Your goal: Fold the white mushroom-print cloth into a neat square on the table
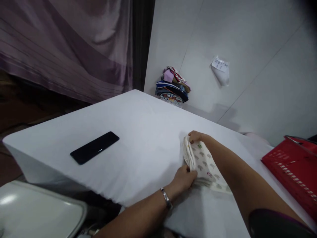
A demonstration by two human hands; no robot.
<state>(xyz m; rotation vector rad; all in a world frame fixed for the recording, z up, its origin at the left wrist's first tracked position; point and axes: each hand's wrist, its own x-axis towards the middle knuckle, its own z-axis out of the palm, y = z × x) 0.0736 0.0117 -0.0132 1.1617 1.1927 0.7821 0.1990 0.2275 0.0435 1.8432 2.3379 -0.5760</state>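
A cream cloth [201,162] with grey mushroom-like prints, folded in several layers, rests on the white-covered table [143,132]. My left hand [184,177], with a silver bracelet at the wrist, is closed on the cloth's near corner. At the far corner, my right hand [196,136] grips the same layered edge, its fingers curled over it. The right forearm crosses over part of the cloth and hides its right side. I cannot make out whether the cloth is a garment or a blanket.
A dark phone [95,147] lies flat toward the table's left. Beyond the far edge stands a stack of folded clothes [172,86]. A red basket [292,168] is at the right. On the floor are a labelled plastic bag [220,70] and, lower left, a pale chair-like surface [37,211].
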